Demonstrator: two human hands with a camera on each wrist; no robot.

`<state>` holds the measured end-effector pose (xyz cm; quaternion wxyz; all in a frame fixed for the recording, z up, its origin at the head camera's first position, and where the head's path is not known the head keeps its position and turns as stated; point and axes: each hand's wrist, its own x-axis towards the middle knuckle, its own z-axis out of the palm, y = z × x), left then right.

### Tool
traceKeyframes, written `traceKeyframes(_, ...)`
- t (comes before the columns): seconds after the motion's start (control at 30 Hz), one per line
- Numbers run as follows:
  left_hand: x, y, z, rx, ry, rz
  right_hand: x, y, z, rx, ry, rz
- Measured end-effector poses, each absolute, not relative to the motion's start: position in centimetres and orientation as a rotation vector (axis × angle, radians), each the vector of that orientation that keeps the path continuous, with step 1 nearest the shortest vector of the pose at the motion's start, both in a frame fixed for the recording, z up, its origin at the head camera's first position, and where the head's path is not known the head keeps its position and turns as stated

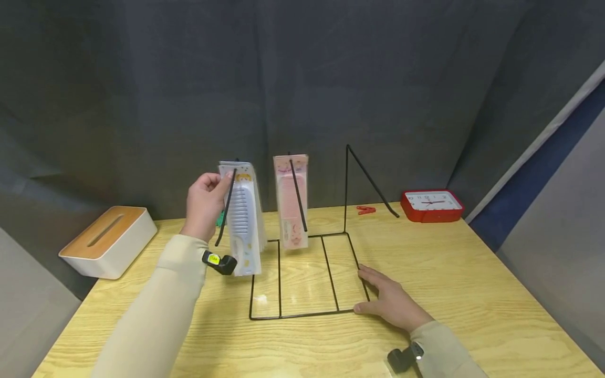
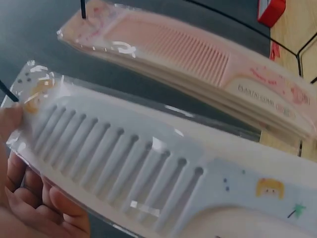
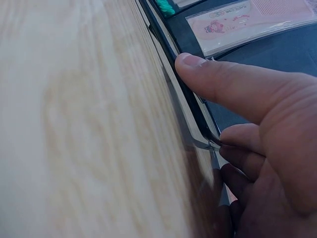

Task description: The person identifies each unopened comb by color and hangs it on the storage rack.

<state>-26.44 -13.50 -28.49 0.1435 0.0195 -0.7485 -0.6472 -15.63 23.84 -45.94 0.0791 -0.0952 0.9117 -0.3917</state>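
My left hand (image 1: 203, 205) pinches the top of a packaged light-blue comb (image 1: 244, 231), thumb on the front and other fingers behind. The comb hangs on the left hook (image 1: 226, 207) of a black wire display rack (image 1: 312, 315), with more packs behind it. Several packaged pink combs (image 1: 294, 197) hang on the middle hook, also seen above the blue comb in the left wrist view. The right hook (image 1: 373, 181) holds nothing. My right hand (image 1: 394, 302) rests at the rack's front right corner, thumb touching the front bar and extended fingers along the side bar.
A white tissue box with a wooden lid (image 1: 108, 241) stands at the left. Toward the back right are a red clock (image 1: 432, 206) and a red clip (image 1: 366, 210). Something green (image 1: 220, 218) shows behind my left hand. A dark curtain (image 1: 302, 79) hangs behind the wooden table (image 1: 472, 294).
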Motion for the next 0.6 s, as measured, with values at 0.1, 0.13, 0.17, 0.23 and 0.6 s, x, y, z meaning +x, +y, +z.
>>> traceKeyframes(0.1,-26.6,-13.8,-28.6,0.089,-2.191,-1.827,-15.7,23.7,-46.0,-0.291,2.73,-1.171)
traceKeyframes(0.13,-26.5,-13.9,-28.8,0.097,-2.198,-1.819,-15.7,23.7,-46.0,-0.292,2.732,-1.169)
traceKeyframes(0.17,-26.5,-14.0,-28.9,0.103,-2.205,-1.81,-15.7,23.7,-46.0,-0.294,2.735,-1.167)
traceKeyframes(0.23,-26.4,-14.2,-29.2,0.112,-2.216,-1.786,-15.7,23.6,-45.9,-0.297,2.735,-1.167)
traceKeyframes(0.6,-25.9,-15.7,-33.1,0.092,-2.248,-1.737,-15.7,23.8,-45.9,-0.269,2.726,-1.187)
